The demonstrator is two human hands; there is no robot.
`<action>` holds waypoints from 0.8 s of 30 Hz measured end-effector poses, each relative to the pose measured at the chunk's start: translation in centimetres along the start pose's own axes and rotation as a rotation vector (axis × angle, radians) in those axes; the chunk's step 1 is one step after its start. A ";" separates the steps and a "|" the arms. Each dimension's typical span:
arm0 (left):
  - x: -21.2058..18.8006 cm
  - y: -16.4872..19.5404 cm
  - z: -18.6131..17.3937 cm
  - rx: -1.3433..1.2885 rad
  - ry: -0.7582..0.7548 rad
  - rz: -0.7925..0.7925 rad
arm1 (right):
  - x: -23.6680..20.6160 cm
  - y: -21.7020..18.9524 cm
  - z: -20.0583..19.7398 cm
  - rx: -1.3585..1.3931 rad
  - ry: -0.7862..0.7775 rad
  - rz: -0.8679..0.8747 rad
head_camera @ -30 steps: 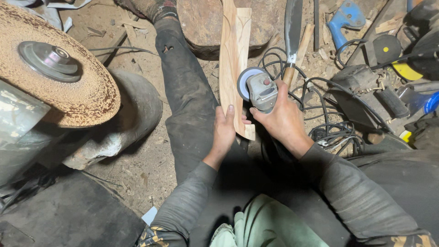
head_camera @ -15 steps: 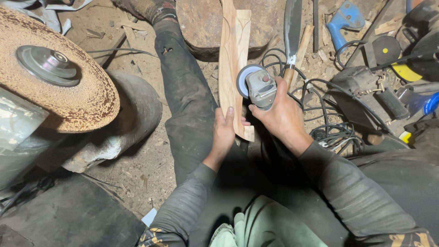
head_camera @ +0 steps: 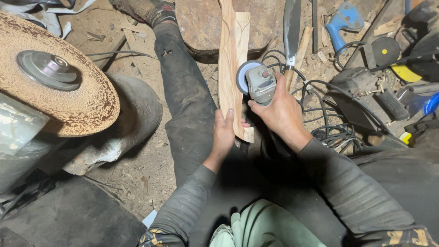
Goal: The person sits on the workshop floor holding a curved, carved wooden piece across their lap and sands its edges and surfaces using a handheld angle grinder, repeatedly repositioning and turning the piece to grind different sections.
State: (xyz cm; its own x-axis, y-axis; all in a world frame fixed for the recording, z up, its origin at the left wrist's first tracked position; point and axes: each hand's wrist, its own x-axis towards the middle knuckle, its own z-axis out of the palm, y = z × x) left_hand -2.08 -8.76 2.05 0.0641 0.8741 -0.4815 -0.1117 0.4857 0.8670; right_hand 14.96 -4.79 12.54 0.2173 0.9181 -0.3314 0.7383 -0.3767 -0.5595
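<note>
Nothing real has changed over the last second: left hand [head_camera: 224,132] is in the same spot, its grip closed round the near end of the wooden plank [head_camera: 232,68], thumb side on top. Right hand [head_camera: 281,112] also unmoved, grip wrapped on the body of the grey angle grinder [head_camera: 259,83], disc [head_camera: 243,75] on edge and touching the plank's right edge about midway along. Only the view has shifted a touch

Read: same sanding pass on that edge still in progress, no reposition yet. Can't tell if the disc is spinning

Plank runs away from the person, far end propped on the brown rock [head_camera: 206,27], near end by the outstretched leg [head_camera: 183,91]. It shows a curved carved profile

Containers: none visible that hold anything. Left side is a big rusty sanding disc [head_camera: 59,77] on a motor housing [head_camera: 123,128], not a vessel. Long blade [head_camera: 291,29], cables [head_camera: 329,128] and other power tools [head_camera: 370,91] lie loose on the dirt floor [head_camera: 137,169]
</note>
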 end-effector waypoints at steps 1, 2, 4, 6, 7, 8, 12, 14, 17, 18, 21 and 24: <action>0.1 0.0 0.0 0.011 0.000 0.003 | 0.1 0.0 0.0 0.010 0.012 -0.016; 0.1 0.1 0.0 0.023 0.001 0.004 | 0.2 0.1 0.1 0.014 0.018 -0.023; 0.0 0.2 0.0 0.032 0.000 -0.003 | 0.4 0.1 0.1 0.021 0.030 -0.038; -0.1 0.3 0.1 0.029 -0.004 -0.021 | 0.7 0.2 0.1 0.040 0.009 -0.030; -0.1 0.3 0.1 0.035 -0.003 -0.017 | 0.8 0.2 0.0 0.049 -0.002 -0.026; -0.1 0.3 0.1 0.040 -0.003 -0.013 | 1.0 0.1 0.0 0.045 0.000 -0.021; -0.2 0.3 0.2 0.051 -0.007 0.006 | 1.3 0.1 0.0 0.038 0.011 -0.015; -0.1 0.4 0.2 0.057 -0.004 0.016 | 1.4 0.0 0.0 0.047 0.022 -0.028; -0.1 0.3 0.3 0.055 -0.006 0.013 | 1.7 -0.1 -0.2 0.060 0.034 -0.038; -0.1 0.3 0.3 0.052 -0.006 0.009 | 1.9 -0.1 -0.2 0.054 0.035 -0.028; -0.1 0.3 0.3 0.078 -0.004 0.015 | 2.3 -0.1 -0.1 0.049 0.064 -0.035; -0.1 0.1 0.3 0.073 -0.009 0.022 | 2.7 0.2 0.0 0.058 0.069 -0.027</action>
State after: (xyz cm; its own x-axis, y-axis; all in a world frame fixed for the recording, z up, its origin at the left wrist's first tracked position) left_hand -1.83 -8.78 2.26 0.0718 0.8844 -0.4611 -0.0405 0.4645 0.8846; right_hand 15.66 -2.36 11.49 0.2425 0.9336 -0.2640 0.7070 -0.3563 -0.6109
